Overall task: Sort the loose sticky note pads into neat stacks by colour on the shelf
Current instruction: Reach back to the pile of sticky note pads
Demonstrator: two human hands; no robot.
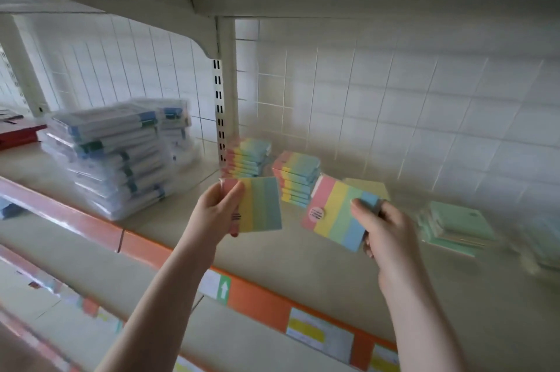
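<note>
Left hand pinches rainbow pad; right hand grips second rainbow pad, both above shelf. Two rainbow stacks at 12 o'clock. Risk: careless drop topples leaning stacks; green pile at 3 o'clock invites colour mix-up.

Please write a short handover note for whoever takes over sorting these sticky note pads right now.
Left hand: grips a striped multicolour pad by its pink edge, above the shelf.
Right hand: grips a second striped pad, the one with a round sticker, by its blue end.
Done: two striped stacks stand at the back, one by the upright and one to its right.
Left: place both held pads on the striped stacks; the green pads on the right lie in a loose, uneven pile, and a yellowish pad sits behind the right hand's pad.
</note>
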